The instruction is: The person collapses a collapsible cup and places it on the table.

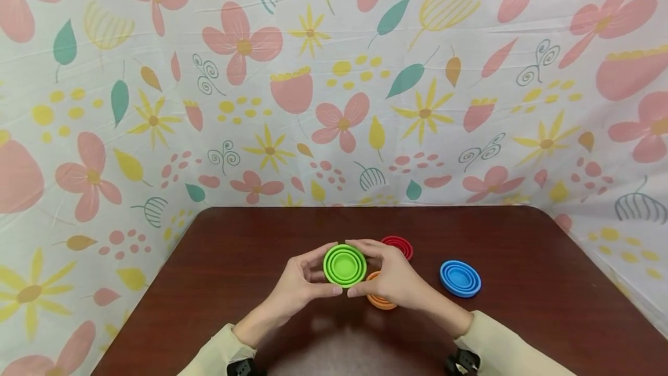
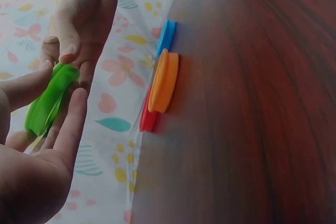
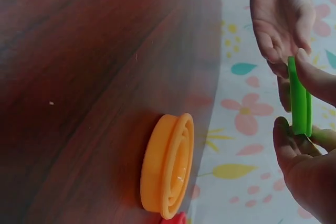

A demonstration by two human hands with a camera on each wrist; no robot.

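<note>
A green collapsible cup (image 1: 345, 266), folded flat into rings, is held up above the table between both hands, its inside facing the head camera. My left hand (image 1: 294, 284) grips its left edge, thumb below and fingers above. On the opposite edge, my right hand (image 1: 395, 278) pinches it in the same way. Seen edge-on in the right wrist view, the green cup (image 3: 300, 98) is thin and flattened. Behind the right hand lies a folded orange cup (image 1: 382, 302), partly hidden. A similar red cup (image 1: 400, 243) is farther back, also partly covered by that hand.
A folded blue cup (image 1: 460, 278) lies on the dark brown table (image 1: 235, 237), right of the right hand. A white cloth (image 1: 334, 161) with a flower print hangs behind the table and along its sides.
</note>
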